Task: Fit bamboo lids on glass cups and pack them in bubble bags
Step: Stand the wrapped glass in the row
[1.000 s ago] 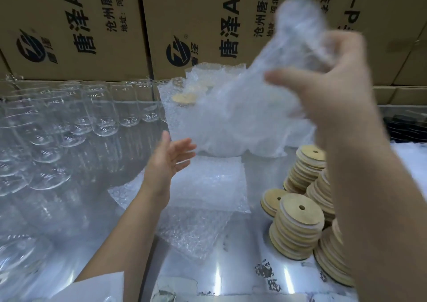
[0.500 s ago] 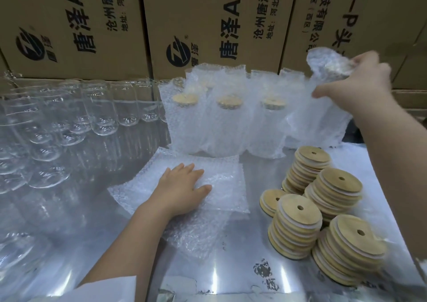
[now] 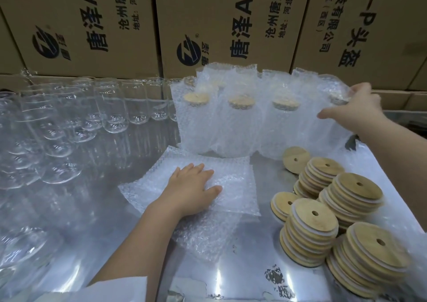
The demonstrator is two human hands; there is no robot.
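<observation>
My left hand (image 3: 193,192) lies flat on a pile of empty bubble bags (image 3: 233,186) in the middle of the shiny table. My right hand (image 3: 353,107) grips the top of a bagged, lidded cup (image 3: 332,121) at the right end of a row of packed cups (image 3: 240,126) standing at the back. Stacks of round bamboo lids (image 3: 323,218) with centre holes sit at the right. Several bare glass cups (image 3: 111,114) stand in rows at the left.
A wall of printed cardboard boxes (image 3: 231,24) closes off the back. More glass cups (image 3: 25,251) crowd the near left. The reflective metal table (image 3: 245,276) shows bare surface in front, with a scuffed sticker patch near the lids.
My right hand carried the bagged cup down and away to the right end of the packed row. My left hand dropped onto the pile of bubble bags and now stays there.
</observation>
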